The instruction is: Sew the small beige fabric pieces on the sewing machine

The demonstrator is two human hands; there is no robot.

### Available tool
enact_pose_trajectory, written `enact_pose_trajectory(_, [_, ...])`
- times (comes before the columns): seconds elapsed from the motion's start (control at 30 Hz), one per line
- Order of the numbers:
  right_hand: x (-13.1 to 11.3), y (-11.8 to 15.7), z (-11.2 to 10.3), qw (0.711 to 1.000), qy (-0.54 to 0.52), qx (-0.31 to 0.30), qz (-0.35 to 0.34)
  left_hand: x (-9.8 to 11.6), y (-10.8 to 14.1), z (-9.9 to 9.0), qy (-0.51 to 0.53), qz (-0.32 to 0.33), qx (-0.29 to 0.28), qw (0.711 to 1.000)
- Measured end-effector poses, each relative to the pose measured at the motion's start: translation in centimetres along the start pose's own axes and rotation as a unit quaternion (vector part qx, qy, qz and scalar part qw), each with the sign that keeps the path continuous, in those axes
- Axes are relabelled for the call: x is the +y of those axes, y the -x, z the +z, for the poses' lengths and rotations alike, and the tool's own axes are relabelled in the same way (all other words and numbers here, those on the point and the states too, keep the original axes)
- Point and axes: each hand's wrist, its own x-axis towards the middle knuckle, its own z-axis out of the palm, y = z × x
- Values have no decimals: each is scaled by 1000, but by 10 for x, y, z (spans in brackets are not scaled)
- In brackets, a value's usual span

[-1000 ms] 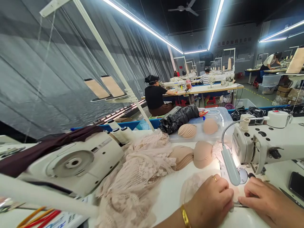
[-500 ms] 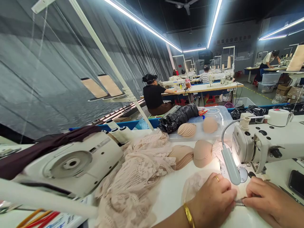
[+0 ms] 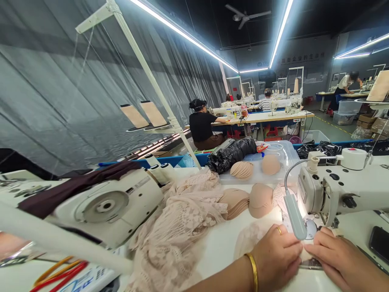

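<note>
My left hand (image 3: pixel 278 253), with a gold ring and bracelet, is closed on a sheer beige lace fabric piece (image 3: pixel 247 237) lying on the white sewing table (image 3: pixel 217 245). Close beside it, my right hand (image 3: pixel 336 253) has its fingers curled down at the fabric's edge, the fingertips of both hands nearly meeting. Just beyond them stands a white sewing machine (image 3: pixel 330 184). Its grey gooseneck lamp (image 3: pixel 295 217) hangs over the work and hides the needle area. Much of the fabric is hidden under my hands.
Beige lace (image 3: pixel 182 215) is heaped to the left, next to stacked beige bra cups (image 3: pixel 234 202) and another cup pile (image 3: pixel 260 200). A clear plastic lid (image 3: pixel 285 152) carries more cups. A phone (image 3: pixel 379 241) lies at right. Another sewing machine (image 3: pixel 106 207) stands left.
My right hand has shifted slightly left, closer to my left hand, its fingers now further over the fabric. The camera view has tilted up and turned left a little.
</note>
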Motion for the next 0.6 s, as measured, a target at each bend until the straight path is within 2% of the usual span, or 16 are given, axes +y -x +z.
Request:
enact_pose_trajectory(0.2, [6,-1,7,996,35,85,-12,-15,-11,9,-25,19,-10,999])
enact_pose_trajectory(0.4, [15,-1,16,995,42,93,19,-25,-31,5,-28,57,-18,998])
enact_pose_trajectory(0.6, [18,-5,15,989,91,116,21,-31,-36,7,-29,62,-13,998])
